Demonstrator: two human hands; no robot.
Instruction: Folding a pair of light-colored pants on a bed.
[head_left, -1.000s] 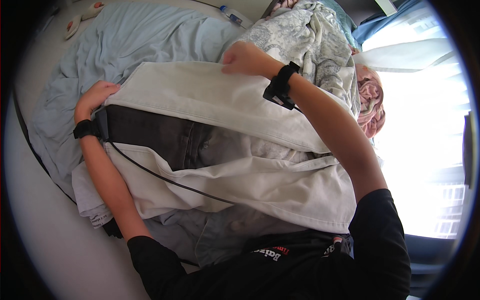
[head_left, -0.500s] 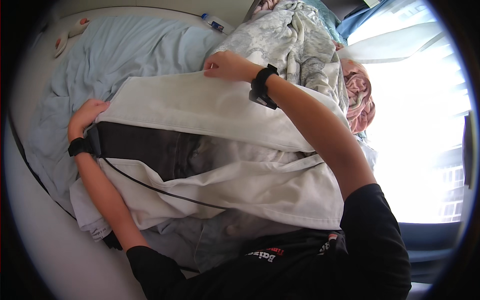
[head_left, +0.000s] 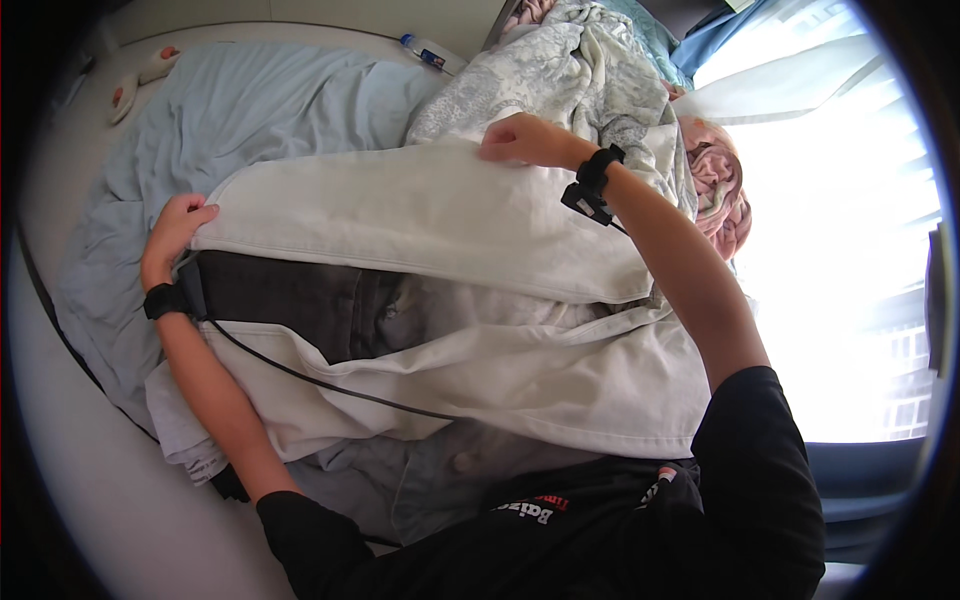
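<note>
A white garment (head_left: pixel 400 210) with stitched edges lies spread in front of me in two long panels. Its upper left corner is pinched in my left hand (head_left: pixel 178 228), fingers curled over the edge. My right hand (head_left: pixel 530 142) is closed at the far edge of the upper panel, thumb and fingers pressed together on the cloth. Between the panels a dark grey garment (head_left: pixel 285 300) shows, fading to lighter grey at the right. A black cable (head_left: pixel 320 381) runs from the band on my left wrist across the lower panel.
A rumpled light-blue sheet (head_left: pixel 290 105) spreads behind and to the left. Beyond my right hand lie a grey-white patterned quilt (head_left: pixel 560 60) and a rolled pink blanket (head_left: pixel 715 190). A bottle (head_left: pixel 425 52) lies at the back. A bright window (head_left: pixel 850 250) is on the right.
My right hand has slid to the right along the far edge of the white garment. The upper panel lies flatter there. My left hand stays at its corner.
</note>
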